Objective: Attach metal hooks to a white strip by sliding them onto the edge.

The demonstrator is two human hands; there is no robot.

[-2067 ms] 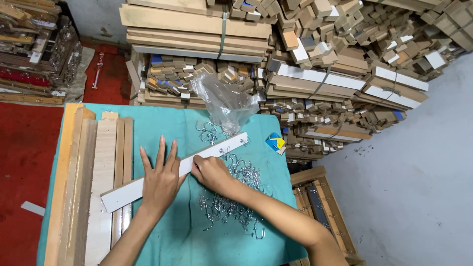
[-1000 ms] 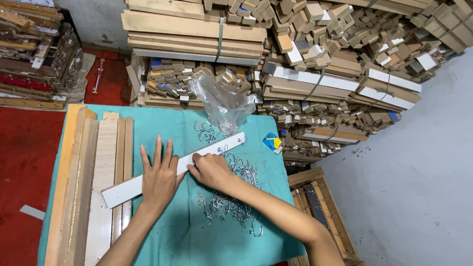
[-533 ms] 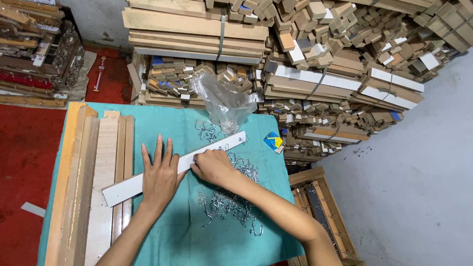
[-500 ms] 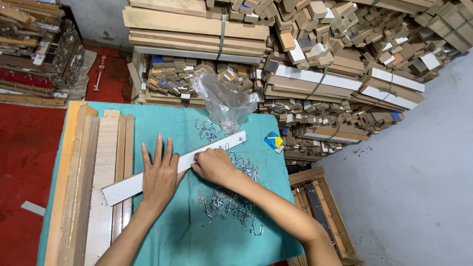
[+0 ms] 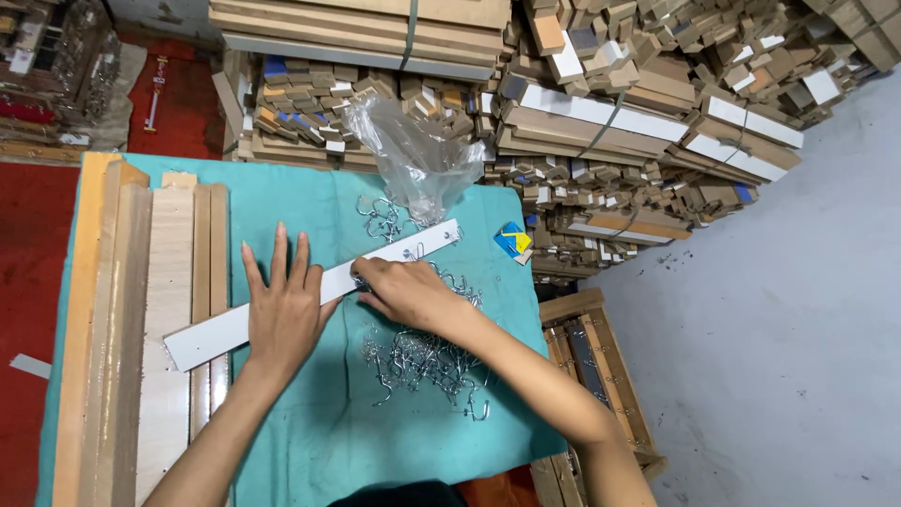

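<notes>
**Two hands on a white strip**

The left hand [image 5: 286, 305] lies flat and wide open on a long white strip [image 5: 211, 336]. Its fingers are spread, and it seems to press the strip down so it cannot slide. The strip lies slanted across a teal cloth [image 5: 310, 432] on the table.

The right hand [image 5: 404, 291] rests on the strip a little farther along. Its fingers are curled in at the strip's edge — it seems to pinch something small there, maybe one of the hooks, but I cannot tell for sure.

A pile of small metal hooks [image 5: 427, 357] lies just beside the right hand, close enough to grab. More hooks sit near the far end of the strip.

A clear plastic bag [image 5: 413, 155] stands crumpled and open at the far edge of the cloth. A small blue and yellow packet [image 5: 513, 241] lies at the cloth's right edge.

Long wooden boards [image 5: 141, 310] lie side by side at the left — under the near end of the strip. Behind the table are big stacks of wood pieces [image 5: 601, 113], some tied in bundles.
</notes>
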